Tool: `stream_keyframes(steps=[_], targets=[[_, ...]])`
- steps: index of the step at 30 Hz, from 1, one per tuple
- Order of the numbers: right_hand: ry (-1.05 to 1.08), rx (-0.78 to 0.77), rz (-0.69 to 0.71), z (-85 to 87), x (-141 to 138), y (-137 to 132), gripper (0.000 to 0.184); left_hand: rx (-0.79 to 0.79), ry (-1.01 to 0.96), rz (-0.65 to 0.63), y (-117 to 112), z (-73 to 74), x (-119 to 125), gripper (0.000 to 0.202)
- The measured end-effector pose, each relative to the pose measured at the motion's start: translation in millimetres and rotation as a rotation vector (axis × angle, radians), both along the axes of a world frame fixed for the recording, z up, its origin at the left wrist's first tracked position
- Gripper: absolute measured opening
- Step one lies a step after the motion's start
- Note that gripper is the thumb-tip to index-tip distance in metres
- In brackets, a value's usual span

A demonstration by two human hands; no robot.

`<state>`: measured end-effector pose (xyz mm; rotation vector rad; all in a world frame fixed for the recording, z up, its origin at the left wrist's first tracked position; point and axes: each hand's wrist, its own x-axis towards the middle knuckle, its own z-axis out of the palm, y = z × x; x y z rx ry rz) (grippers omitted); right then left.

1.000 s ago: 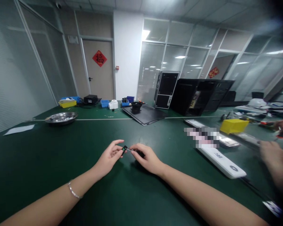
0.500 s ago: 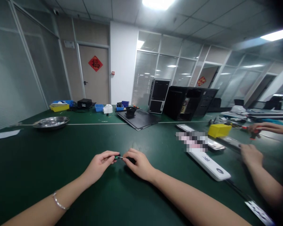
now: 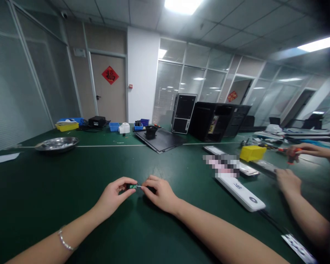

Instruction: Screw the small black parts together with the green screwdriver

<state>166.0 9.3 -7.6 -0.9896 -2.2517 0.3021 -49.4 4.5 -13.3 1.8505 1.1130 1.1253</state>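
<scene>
My left hand [image 3: 111,196] pinches a small green circuit board [image 3: 132,186] between thumb and fingertips, at the middle of the green table mat [image 3: 71,205]. A thin metal pin [image 3: 139,186] runs from the board to my right hand [image 3: 159,194], whose fingertips hold its far end. A small dark object [image 3: 151,190] lies partly hidden under my right hand. The two hands nearly touch, with the board and pin bridging them.
A co-worker's hands at the right hold a red-handled screwdriver [image 3: 292,155]. A white power strip [image 3: 240,192], yellow box [image 3: 252,153], steel bowl [image 3: 57,144], black computer cases [image 3: 217,121] and blue bins [image 3: 114,127] stand on the table.
The small board has turned, now showing its green face, and my hands have drawn slightly closer. The view has tilted upward a little, and the co-worker's hands have shifted slightly.
</scene>
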Motion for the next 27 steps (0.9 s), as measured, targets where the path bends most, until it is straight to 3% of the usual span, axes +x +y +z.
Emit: stream_keyframes(steps=[10,18,27], targets=[[-0.041,0.082,0.007,0.1,-1.9,-1.2,0.015,-0.292,-0.261,-0.074,-5.2,9.2,5.9,0.026],[-0.083,0.097,0.024,1.4,-0.9,-2.0,0.018,-0.298,-0.281,-0.081,-6.0,9.6,6.1,0.026],[-0.007,0.060,0.151,2.2,0.7,-2.8,0.019,-0.355,-0.286,-0.177,-4.5,10.2,0.9,0.027]])
